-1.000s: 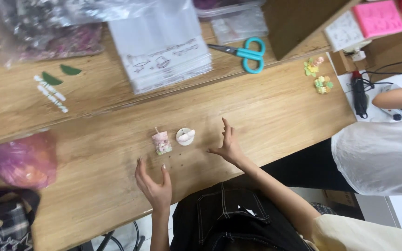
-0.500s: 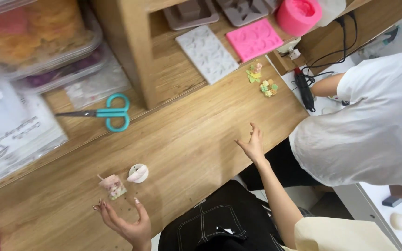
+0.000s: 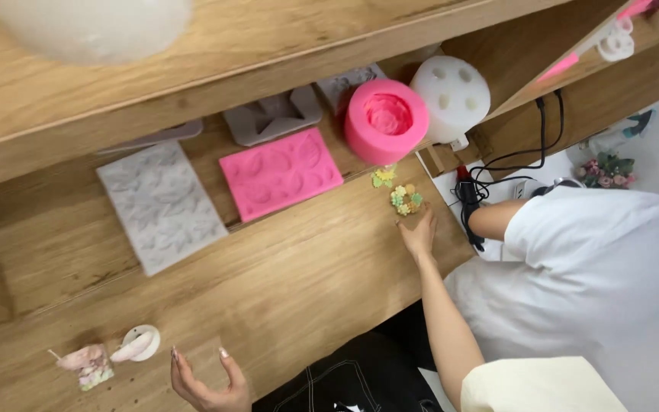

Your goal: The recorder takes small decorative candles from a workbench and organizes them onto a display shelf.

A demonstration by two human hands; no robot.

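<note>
On the wooden table [image 3: 306, 267], at far left, a small pink decorated piece [image 3: 85, 362] and a white round dish [image 3: 140, 342] lie just beside the left hand [image 3: 206, 379], whose grip is released, palm up and empty. Grey [image 3: 160, 204] and pink flat silicone moulds [image 3: 280, 172] rest further back. Rightward, the right hand [image 3: 418, 231] reaches out, fingertips touching a little green-and-yellow flower cluster [image 3: 405, 199], nothing grasped

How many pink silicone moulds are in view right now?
2. A flat pink mould sheet lies under the shelf beside the grey mould sheet; a round pink mould stands to its right, above the right hand. The shelf may hide others.
</note>
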